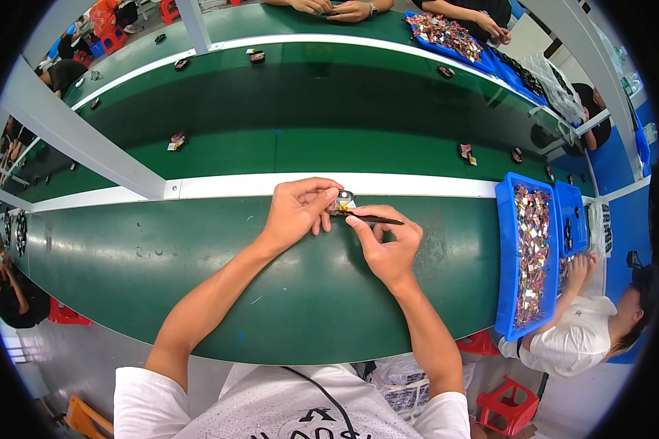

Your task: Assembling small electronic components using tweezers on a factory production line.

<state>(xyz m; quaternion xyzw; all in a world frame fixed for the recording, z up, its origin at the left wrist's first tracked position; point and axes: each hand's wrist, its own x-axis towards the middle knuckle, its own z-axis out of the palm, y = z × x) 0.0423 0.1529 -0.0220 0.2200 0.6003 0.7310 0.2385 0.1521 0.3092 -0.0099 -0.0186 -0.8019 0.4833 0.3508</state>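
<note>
My left hand [296, 212] pinches a small square part [343, 200] with a pale face, just above the green worktable [198, 271] near its white far rail. My right hand [388, 245] holds dark tweezers [377, 218] whose tip touches that part from the right. Both forearms come up from the lower edge and meet at the middle of the table.
A green conveyor belt [307, 110] beyond the white rail [417, 185] carries several small parts. Blue trays [507, 256] full of small shiny parts lie at the right, by a seated person in white [578, 336]. Other people's hands work at the far side. A grey post [73, 135] crosses at left.
</note>
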